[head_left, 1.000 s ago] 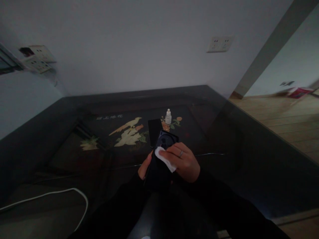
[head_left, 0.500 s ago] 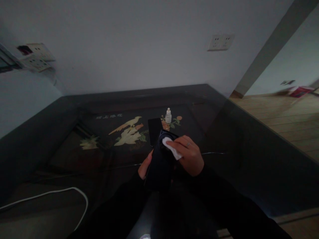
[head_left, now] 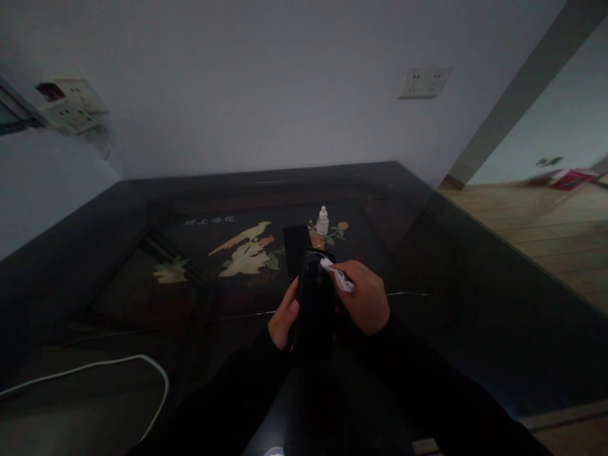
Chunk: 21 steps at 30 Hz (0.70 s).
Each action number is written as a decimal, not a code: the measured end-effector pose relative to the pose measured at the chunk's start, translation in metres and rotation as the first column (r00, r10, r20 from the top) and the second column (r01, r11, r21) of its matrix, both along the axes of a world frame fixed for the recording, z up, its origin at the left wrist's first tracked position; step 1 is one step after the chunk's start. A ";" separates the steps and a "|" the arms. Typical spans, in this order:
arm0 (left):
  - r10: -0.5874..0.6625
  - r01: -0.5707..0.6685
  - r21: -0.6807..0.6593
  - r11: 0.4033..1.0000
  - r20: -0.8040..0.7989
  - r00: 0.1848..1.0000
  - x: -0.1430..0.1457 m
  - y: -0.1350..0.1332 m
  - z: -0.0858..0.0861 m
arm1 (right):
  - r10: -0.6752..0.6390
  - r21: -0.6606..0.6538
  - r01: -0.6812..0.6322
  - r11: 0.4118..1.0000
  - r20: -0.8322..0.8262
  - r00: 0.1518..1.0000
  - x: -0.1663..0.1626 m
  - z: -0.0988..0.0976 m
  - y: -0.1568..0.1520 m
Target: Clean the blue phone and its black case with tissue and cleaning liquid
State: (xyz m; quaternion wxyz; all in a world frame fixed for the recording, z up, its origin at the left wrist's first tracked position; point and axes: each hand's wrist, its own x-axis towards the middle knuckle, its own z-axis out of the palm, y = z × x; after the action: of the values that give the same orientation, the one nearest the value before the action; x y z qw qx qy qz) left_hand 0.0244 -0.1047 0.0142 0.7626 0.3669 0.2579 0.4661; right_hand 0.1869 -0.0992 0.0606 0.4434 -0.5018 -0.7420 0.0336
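My left hand (head_left: pixel 284 316) grips the left edge of a dark phone (head_left: pixel 313 310), which is tilted up above the table. Pinched in my right hand (head_left: pixel 363 294) is a crumpled white wipe (head_left: pixel 342 280). One end of the wipe touches the phone near its upper end. Just behind it a second black phone (head_left: pixel 295 246) lies flat on the table, its lower right corner partly covered by the held one. A small white dropper bottle (head_left: pixel 322 223) stands upright to the right of that second phone.
The dark glossy table (head_left: pixel 427 253) carries a bird-and-flower picture (head_left: pixel 244 253). A white cable (head_left: pixel 109 362) curves over the near left. Behind the table is a pale wall (head_left: pixel 261 88) with a socket plate (head_left: pixel 424 82); wooden floor (head_left: pixel 527 221) shows at the right.
The held phone has turned more upright and its face looks glossier now. My right fingers have shifted on the wipe, which is more bunched. My left hand moved slightly right.
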 end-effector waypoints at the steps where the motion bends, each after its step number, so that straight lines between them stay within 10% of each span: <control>1: 0.036 -0.034 0.067 0.997 -0.026 0.999 0.000 0.000 -0.001 | 0.035 -0.011 -0.035 0.999 -0.008 0.999 -0.002 0.000 -0.001; 4: 0.075 -0.059 0.214 0.975 -0.064 0.995 0.000 0.002 -0.003 | 0.123 -0.025 -0.124 0.992 -0.018 0.992 -0.007 -0.001 -0.003; 10: 0.064 -0.060 0.094 0.994 -0.041 0.997 0.005 -0.004 0.004 | -0.009 -0.035 0.008 0.999 -0.008 1.000 -0.004 -0.004 -0.001; 15: 0.174 -0.167 0.109 0.980 -0.059 0.983 0.006 -0.006 0.008 | 0.158 0.009 -0.157 0.987 -0.031 0.987 -0.013 -0.001 -0.009; 21: 0.074 -0.073 0.082 0.994 -0.004 0.997 0.006 -0.006 0.006 | -0.010 -0.034 0.009 0.999 -0.031 0.999 -0.001 -0.005 0.002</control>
State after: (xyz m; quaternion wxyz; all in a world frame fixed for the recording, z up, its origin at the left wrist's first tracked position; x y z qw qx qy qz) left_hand 0.0306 -0.1112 0.0207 0.7285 0.3895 0.2546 0.5027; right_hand 0.1859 -0.0969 0.0556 0.4464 -0.5120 -0.7320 0.0519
